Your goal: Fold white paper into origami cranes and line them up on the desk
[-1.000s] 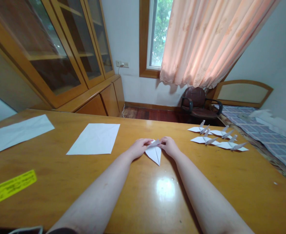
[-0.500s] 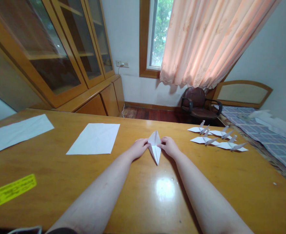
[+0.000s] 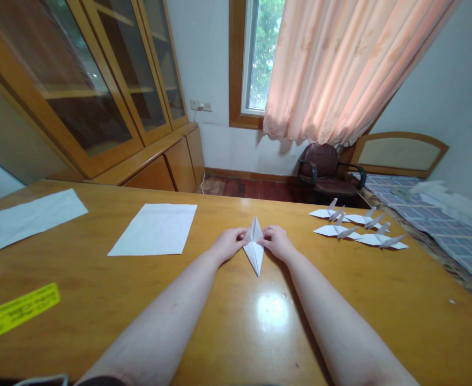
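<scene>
A white folded paper piece [image 3: 255, 248], kite-shaped with points toward me and away, lies on the wooden table [image 3: 219, 321]. My left hand [image 3: 228, 244] pinches its left corner. My right hand [image 3: 276, 241] pinches its right corner. The upper flap stands up between my fingertips. Both sets of fingers are closed on the paper.
A flat white sheet [image 3: 154, 229] lies left of my hands, and another sheet [image 3: 22, 220] at the far left. Several finished paper cranes [image 3: 356, 228] sit at the right. A yellow strip [image 3: 14, 312] lies near the front left edge. A chair [image 3: 326, 169] stands beyond the table.
The top flap of the folded paper has been lifted and swung upward, narrowing the shape. My hands have stayed at its two side corners.
</scene>
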Tool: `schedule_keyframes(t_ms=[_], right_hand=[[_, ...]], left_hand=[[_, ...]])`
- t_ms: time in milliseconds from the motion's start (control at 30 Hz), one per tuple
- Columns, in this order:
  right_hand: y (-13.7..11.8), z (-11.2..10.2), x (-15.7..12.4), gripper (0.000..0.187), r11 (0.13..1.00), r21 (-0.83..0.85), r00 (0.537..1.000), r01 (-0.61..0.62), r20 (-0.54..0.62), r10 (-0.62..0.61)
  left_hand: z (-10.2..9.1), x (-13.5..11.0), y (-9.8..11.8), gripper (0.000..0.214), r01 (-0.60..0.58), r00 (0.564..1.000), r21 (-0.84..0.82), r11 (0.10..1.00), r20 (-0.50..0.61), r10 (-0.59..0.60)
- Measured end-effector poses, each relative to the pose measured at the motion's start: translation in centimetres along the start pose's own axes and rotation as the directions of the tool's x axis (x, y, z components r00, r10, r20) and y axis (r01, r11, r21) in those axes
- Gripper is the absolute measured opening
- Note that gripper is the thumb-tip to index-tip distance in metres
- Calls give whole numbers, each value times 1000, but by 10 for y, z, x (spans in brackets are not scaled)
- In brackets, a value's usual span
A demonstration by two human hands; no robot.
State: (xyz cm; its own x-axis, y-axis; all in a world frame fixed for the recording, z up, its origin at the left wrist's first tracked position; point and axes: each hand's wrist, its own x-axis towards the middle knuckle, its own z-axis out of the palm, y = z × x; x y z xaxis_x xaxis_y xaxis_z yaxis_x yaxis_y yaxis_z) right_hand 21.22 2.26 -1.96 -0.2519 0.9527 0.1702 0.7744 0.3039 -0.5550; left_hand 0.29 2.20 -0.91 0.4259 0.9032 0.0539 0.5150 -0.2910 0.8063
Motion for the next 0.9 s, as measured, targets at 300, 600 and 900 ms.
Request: schedule_keyframes(t_ms=[300,600,900], right_hand=[[-1,4,-1,12,997,49,998,61,4,-62],[-4,5,-1,12,997,15,997,76,-6,-76],[-19,3,-6,27,943,332,997,4,-76,23]], left_hand=[[-3,1,2,32,25,999,88,996,18,-26],[-3,-2,7,25,43,999,149,988,-32,-39],[-2,-3,12,29,22,999,112,993,-39,-17]])
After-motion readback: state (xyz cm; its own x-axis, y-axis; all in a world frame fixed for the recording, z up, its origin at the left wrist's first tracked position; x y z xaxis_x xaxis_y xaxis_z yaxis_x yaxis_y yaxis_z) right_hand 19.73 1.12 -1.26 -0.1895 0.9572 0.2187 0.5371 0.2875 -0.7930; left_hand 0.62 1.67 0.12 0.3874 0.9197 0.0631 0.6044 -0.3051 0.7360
